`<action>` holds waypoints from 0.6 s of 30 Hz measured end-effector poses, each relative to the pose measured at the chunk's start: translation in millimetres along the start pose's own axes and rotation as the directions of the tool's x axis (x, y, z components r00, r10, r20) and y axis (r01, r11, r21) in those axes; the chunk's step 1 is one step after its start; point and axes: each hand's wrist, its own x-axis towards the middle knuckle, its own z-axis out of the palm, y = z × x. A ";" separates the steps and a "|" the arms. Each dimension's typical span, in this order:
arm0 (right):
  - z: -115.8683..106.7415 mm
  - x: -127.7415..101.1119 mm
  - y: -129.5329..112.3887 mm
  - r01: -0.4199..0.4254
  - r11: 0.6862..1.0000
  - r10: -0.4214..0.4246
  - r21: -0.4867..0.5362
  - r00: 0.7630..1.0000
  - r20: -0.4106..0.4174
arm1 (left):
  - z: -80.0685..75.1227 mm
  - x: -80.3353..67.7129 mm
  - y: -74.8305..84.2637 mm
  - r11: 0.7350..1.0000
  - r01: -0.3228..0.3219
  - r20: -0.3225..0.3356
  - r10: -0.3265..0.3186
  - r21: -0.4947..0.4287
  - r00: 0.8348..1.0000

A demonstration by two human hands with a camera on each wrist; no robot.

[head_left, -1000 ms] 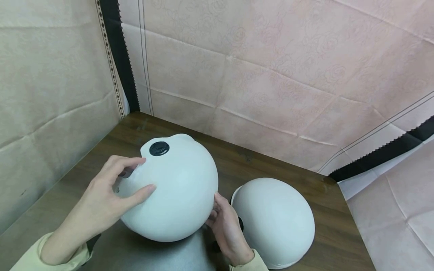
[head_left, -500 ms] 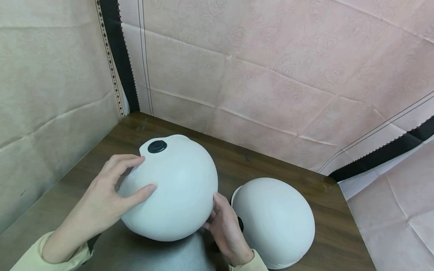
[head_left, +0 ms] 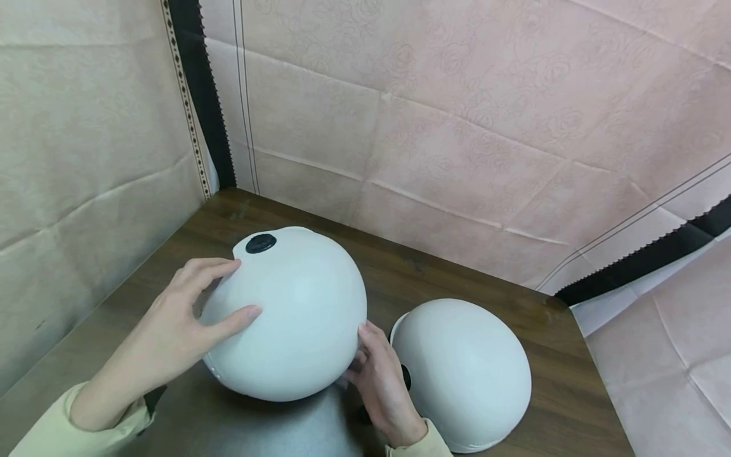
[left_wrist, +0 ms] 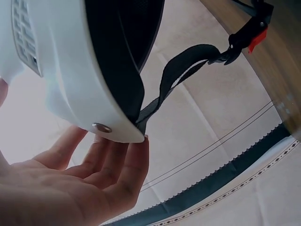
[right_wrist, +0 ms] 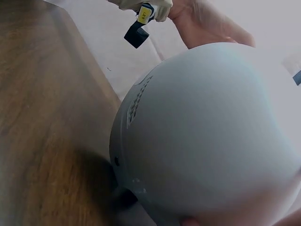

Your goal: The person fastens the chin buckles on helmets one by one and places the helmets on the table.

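Note:
A white helmet (head_left: pixel 291 311) is held between both hands above the near part of the table. My left hand (head_left: pixel 177 324) grips its left side, thumb on the shell and fingers at the rim by a metal rivet (left_wrist: pixel 102 127). Around the lower right side, my right hand (head_left: pixel 382 384) holds the shell with its thumb against it; its other fingers are partly hidden. A round black disc (head_left: pixel 261 243) shows near the top left of the shell. From the dark inside hangs a black chin strap (left_wrist: pixel 169 77) with a red-tabbed buckle (left_wrist: pixel 257 40).
A second white helmet (head_left: pixel 465 374) lies on the brown wooden table (head_left: pixel 571 387), close to my right hand. Nearer to me is a grey surface (head_left: pixel 274 435). Pale patterned cloth (head_left: pixel 445 139) hangs behind the table and along both sides.
The held helmet has turned slightly between the hands: its black disc has shifted left and looks narrower, and its lower edge has risen a little. The second helmet stays where it was.

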 end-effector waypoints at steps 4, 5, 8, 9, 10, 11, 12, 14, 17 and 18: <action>0.4 0.2 -0.8 0.004 1.000 -0.004 -0.017 1.000 -0.005 | 0.1 0.8 -1.8 1.000 -0.003 0.000 0.003 0.008 1.000; 0.5 0.0 -1.1 0.006 1.000 -0.006 -0.019 1.000 -0.003 | 0.1 0.9 -2.1 1.000 -0.004 -0.001 0.004 0.011 1.000; 0.8 -0.2 -2.0 0.005 1.000 -0.004 -0.020 1.000 0.016 | -0.1 0.8 -3.0 1.000 -0.002 0.010 0.002 0.018 1.000; 1.0 -0.1 -2.3 0.002 1.000 -0.001 -0.021 1.000 0.022 | -0.1 0.8 -3.3 1.000 -0.004 0.014 0.004 0.016 1.000; 1.1 -0.1 -2.5 -0.001 1.000 0.001 -0.024 1.000 0.026 | 0.0 0.6 -3.7 1.000 -0.007 0.017 0.007 0.010 1.000; 1.1 -0.2 -2.7 -0.005 1.000 0.006 -0.028 1.000 0.028 | 0.2 0.4 -4.1 1.000 -0.008 0.022 0.008 0.002 1.000; 1.3 -0.1 -2.9 -0.008 0.999 0.009 -0.033 1.000 0.028 | 0.3 0.3 -4.5 1.000 -0.011 0.026 0.011 -0.006 1.000; 1.3 -0.2 -3.1 -0.014 0.999 0.015 -0.044 1.000 0.023 | 0.9 0.3 -5.2 1.000 -0.014 0.033 0.015 -0.016 0.999; 1.3 -1.0 -3.2 -0.024 0.998 0.024 -0.059 1.000 0.013 | 1.3 0.9 -5.4 1.000 0.002 0.050 -0.002 -0.005 0.999; 1.5 -1.3 -3.2 -0.024 0.998 0.025 -0.064 1.000 0.010 | 1.4 1.1 -5.4 1.000 0.009 0.055 -0.009 0.003 0.998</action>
